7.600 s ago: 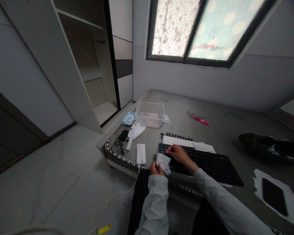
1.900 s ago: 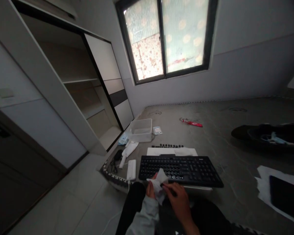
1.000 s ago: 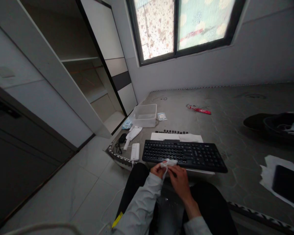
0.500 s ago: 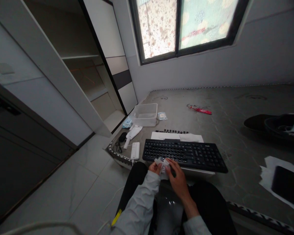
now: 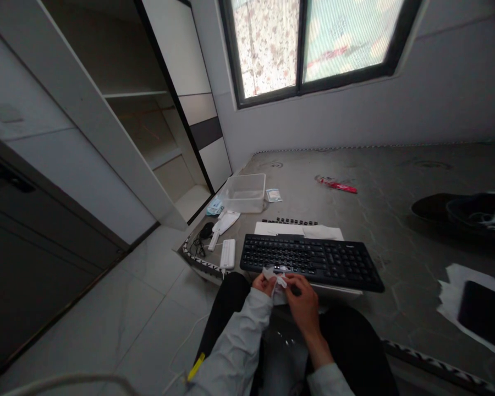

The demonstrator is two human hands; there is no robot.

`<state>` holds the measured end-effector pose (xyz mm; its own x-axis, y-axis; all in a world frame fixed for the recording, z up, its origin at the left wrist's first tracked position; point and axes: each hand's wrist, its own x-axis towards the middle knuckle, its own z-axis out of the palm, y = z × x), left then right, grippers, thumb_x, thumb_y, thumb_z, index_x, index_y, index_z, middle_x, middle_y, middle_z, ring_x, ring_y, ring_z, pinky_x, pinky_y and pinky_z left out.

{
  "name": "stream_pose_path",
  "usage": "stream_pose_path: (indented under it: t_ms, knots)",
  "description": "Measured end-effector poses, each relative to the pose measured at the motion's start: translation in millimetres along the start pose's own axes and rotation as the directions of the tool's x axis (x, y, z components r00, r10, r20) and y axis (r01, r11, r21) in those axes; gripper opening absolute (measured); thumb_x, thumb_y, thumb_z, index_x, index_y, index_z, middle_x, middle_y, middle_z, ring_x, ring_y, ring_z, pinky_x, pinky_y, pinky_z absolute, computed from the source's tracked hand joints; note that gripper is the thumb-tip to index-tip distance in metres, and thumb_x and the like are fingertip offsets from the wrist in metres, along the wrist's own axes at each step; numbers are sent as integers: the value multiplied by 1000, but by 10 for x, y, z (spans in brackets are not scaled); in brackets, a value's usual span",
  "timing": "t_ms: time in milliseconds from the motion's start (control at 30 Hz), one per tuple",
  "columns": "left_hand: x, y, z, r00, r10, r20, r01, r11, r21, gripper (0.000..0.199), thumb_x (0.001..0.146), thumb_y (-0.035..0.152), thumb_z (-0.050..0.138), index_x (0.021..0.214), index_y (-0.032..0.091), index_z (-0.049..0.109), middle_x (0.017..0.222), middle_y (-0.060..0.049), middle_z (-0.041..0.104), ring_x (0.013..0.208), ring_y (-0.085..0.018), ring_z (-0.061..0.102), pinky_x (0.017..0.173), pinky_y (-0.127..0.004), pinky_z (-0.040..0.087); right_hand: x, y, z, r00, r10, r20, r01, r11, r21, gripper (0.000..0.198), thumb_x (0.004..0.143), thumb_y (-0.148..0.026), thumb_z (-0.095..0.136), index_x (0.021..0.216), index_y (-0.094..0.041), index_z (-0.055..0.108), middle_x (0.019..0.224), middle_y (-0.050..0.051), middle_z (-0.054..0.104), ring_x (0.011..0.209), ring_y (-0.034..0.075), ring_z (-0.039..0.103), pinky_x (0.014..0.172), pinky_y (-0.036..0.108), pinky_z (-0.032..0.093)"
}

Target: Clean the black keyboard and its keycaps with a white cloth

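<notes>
A crumpled white tissue (image 5: pixel 278 281) is held between both hands, just in front of the near edge of a black keyboard (image 5: pixel 309 256). My left hand (image 5: pixel 264 284) pinches its left side, fingers closed. My right hand (image 5: pixel 304 302) grips the other side between thumb and fingertips. Part of the tissue hangs below the fingers over my lap. The keyboard lies on white sheets (image 5: pixel 334 233), and small black keycaps (image 5: pixel 291 221) stand in a row behind it.
Left of the keyboard are a white power strip (image 5: pixel 228 254), a black mouse (image 5: pixel 207 230) and a clear plastic box (image 5: pixel 245 193). A red-handled tool (image 5: pixel 339 186) lies farther back. At right are a black cap (image 5: pixel 435 207) and a dark phone-like slab (image 5: pixel 484 311) on paper.
My right hand has shifted slightly right and its fingers have drawn in closer on the tissue, whose folds have changed shape. My left hand has barely moved.
</notes>
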<state>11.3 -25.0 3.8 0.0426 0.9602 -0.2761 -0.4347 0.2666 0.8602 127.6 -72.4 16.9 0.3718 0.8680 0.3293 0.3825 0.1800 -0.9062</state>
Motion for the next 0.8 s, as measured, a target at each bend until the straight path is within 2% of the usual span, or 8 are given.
stream_pose_path:
  t_ms: [67,167,300,433,567,667,800]
  knots:
    - [-2,13,0,999,37,-12,-37,998,41,64,35,56,94,78,12,76,81,-13,80,74,-26,73,79,-41,57,-4,-8,-1,1000,10,4,-10,1000,4,17,85,-34,61,76,-22,70,97,9,74,94,24,69,89,41,54]
    - [2,24,-23,993,109,-39,-102,983,151,50,35,50,95,65,15,75,67,-8,78,66,-23,69,74,-39,57,-21,-28,2,997,66,51,-69,996,57,15,84,-36,62,77,-22,65,100,10,75,95,25,70,88,40,55]
    - [-17,44,-43,992,125,-23,-118,972,203,44,39,45,95,65,14,77,67,-8,78,63,-21,68,68,-36,56,-34,-49,3,979,165,116,-179,976,124,16,82,-36,61,91,-22,65,101,9,77,91,25,73,85,38,58]
    - [-7,73,-76,990,130,-62,-113,968,224,48,37,47,95,66,13,78,65,-9,77,60,-20,68,65,-35,56,-23,-59,-18,973,111,202,-127,989,70,27,85,-32,57,106,-24,73,109,9,77,101,26,71,94,42,55]
    - [69,57,-155,990,97,-99,-77,978,192,56,35,51,95,73,12,79,71,-11,79,65,-23,71,69,-36,59,-18,-50,-12,964,29,266,-59,992,107,32,86,-39,64,112,-24,74,118,10,75,111,28,68,102,46,52]
    - [112,19,-192,992,61,-108,-43,986,160,64,31,56,94,75,11,80,76,-14,80,69,-26,74,74,-39,60,-17,-29,3,965,7,262,-38,993,113,31,85,-38,66,112,-26,76,118,9,75,110,27,69,100,45,53]
    - [93,9,-178,998,15,-67,-5,987,158,67,31,63,91,72,11,79,73,-13,80,65,-24,72,74,-40,59,-13,-7,-13,978,8,208,-30,994,102,25,86,-33,62,104,-28,79,108,7,78,101,25,72,91,40,57]
